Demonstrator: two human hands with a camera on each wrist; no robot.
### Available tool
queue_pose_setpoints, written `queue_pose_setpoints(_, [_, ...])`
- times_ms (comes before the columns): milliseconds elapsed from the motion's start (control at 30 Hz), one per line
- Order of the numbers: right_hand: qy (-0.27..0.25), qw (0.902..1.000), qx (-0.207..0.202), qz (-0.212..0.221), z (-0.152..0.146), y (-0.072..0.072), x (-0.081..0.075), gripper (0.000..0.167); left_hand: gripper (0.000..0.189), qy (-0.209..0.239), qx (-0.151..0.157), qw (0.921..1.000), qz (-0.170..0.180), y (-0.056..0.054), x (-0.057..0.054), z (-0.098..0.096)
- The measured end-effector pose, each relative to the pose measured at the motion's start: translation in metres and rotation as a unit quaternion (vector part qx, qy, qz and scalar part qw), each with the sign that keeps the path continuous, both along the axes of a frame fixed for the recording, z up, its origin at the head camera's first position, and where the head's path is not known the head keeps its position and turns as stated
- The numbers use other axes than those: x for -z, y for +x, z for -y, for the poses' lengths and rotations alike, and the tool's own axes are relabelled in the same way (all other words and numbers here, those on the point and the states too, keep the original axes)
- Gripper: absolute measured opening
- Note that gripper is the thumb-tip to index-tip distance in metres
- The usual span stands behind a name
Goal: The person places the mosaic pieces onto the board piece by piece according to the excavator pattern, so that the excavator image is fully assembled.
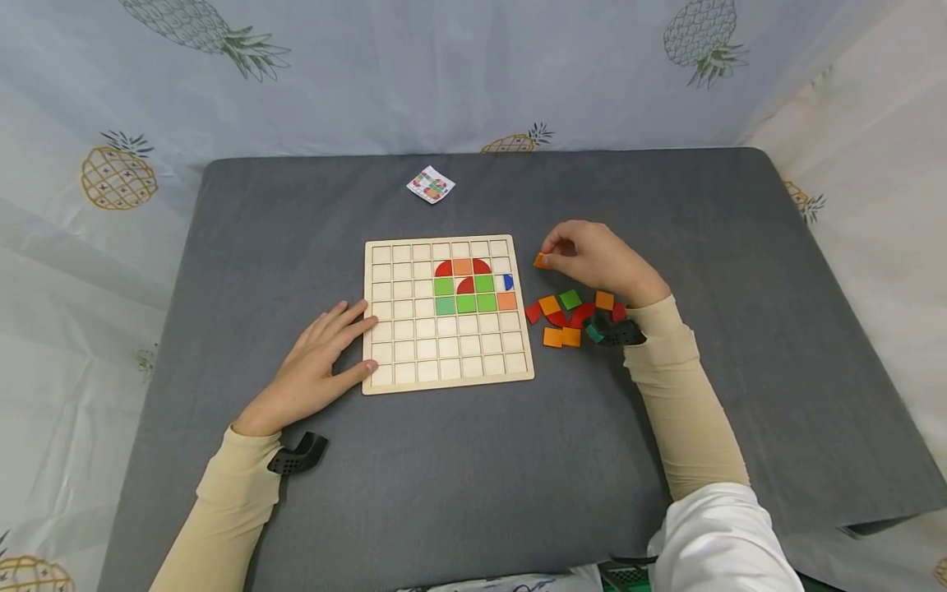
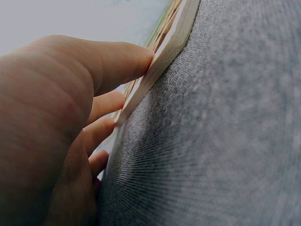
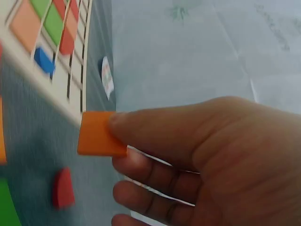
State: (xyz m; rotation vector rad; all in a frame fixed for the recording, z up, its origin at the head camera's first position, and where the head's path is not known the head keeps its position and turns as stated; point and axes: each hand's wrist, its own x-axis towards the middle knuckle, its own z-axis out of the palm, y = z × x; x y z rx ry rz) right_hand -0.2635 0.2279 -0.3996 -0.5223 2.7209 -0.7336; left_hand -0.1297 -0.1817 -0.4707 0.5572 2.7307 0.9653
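Note:
A wooden grid board (image 1: 422, 349) lies on the grey table, its upper right cells holding red, green, teal and orange pieces and one blue half-round piece (image 1: 508, 282). My left hand (image 1: 314, 358) rests at the board's left edge with fingers spread, thumb and fingertips touching the rim (image 2: 162, 59). Off the board's upper right side, my right hand (image 1: 592, 255) pinches an orange square tile (image 3: 96, 134) between thumb and forefinger, held above the table. Below that hand lies a loose group of pieces, among them an orange square (image 1: 549, 305) and a green square (image 1: 570, 298).
A small card (image 1: 431, 185) printed with a coloured pattern lies behind the board. Two more orange squares (image 1: 562, 337) sit near the board's right edge. A black wrist camera (image 1: 620, 331) partly covers the loose pieces. A pineapple-print curtain (image 1: 444, 74) hangs around the table.

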Motion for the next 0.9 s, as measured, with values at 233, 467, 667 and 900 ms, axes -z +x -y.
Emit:
queue_pose_setpoints(233, [-0.016, 0.9987, -0.048, 0.0, 0.024, 0.011, -0.004, 0.012, 0.064, -0.001, 0.001, 1.0, -0.005, -0.001, 0.002, 0.001])
queue_pose_setpoints(467, [-0.014, 0.9934, -0.113, 0.011, 0.044, 0.02, 0.001, 0.009, 0.064, -0.001, 0.0, 1.0, -0.002, 0.0, 0.0, 0.001])
queue_pose_setpoints(667, [-0.013, 0.9888, -0.146, 0.026, 0.057, 0.025, 0.009, 0.008, 0.064, -0.001, -0.002, 1.0, 0.002, 0.0, -0.001, 0.0])
queue_pose_setpoints(900, [-0.005, 0.9841, -0.174, 0.036, 0.064, 0.029, 0.014, 0.005, 0.064, -0.002, -0.001, 1.0, 0.0, 0.0, -0.001, 0.0])
